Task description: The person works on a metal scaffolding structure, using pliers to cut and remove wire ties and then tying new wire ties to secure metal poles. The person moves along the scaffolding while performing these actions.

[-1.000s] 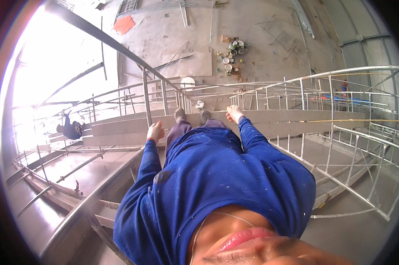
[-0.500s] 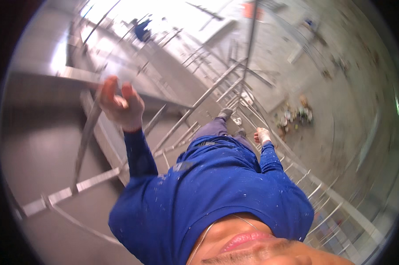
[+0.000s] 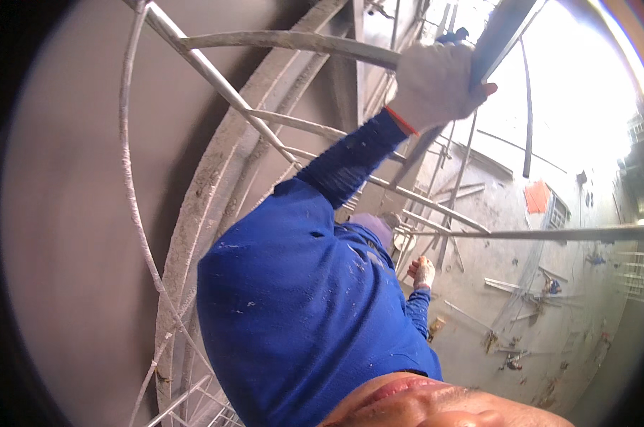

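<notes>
High on the railing, near the top of the view, your left hand (image 3: 436,82) in its pale work glove is wrapped around a dark slanted bar (image 3: 503,28), fingers closed over it and the thumb tip poking out on the right side. The bar runs up from the glove toward the bright sky and continues down below it, behind your forearm. A thin orange cuff band (image 3: 401,121) marks the glove's wrist, and from there your blue sleeve (image 3: 350,156) drops back to your shoulder. Your right hand (image 3: 422,272) is lower, near the middle of the view and well apart from the left; it is also gloved and sits by a thin grey rod (image 3: 443,206) of the railing, but it is too small to tell whether it is gripping the rod or only resting against it. A long horizontal rail (image 3: 571,233) runs from just above that hand to the right edge. To the left of your body, a curved, dusty grey steel frame (image 3: 194,213) sweeps from the top down to the bottom edge, with thin hoops (image 3: 129,178) welded to it. Far below on the right lies a concrete floor (image 3: 493,313) with scattered scraps and an orange patch (image 3: 537,196).
</notes>
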Demonstrator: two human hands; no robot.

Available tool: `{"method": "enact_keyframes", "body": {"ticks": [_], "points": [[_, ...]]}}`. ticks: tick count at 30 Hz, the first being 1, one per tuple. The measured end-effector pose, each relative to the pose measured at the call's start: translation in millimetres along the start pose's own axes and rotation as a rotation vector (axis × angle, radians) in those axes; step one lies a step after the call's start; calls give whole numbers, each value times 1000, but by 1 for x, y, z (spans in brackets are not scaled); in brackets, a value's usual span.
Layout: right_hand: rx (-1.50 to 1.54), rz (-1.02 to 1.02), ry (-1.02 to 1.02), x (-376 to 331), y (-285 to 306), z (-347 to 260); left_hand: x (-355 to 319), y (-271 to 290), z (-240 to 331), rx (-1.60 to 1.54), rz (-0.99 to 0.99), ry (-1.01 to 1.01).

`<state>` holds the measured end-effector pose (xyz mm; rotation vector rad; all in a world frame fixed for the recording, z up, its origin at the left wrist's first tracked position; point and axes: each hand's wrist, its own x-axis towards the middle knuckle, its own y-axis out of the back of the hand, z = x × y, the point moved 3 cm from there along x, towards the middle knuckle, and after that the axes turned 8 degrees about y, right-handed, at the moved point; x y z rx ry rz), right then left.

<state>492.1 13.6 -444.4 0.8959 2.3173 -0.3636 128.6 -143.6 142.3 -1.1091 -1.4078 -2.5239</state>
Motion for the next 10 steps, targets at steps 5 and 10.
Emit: {"method": "enact_keyframes", "body": {"ticks": [5,10], "points": [[-140,-73,332,8,-54,-84,-7,3,-6,-200,139,-155],[-335,6,997,-90,-174,-316,-5,2,-46,-876,296,-257]]}}
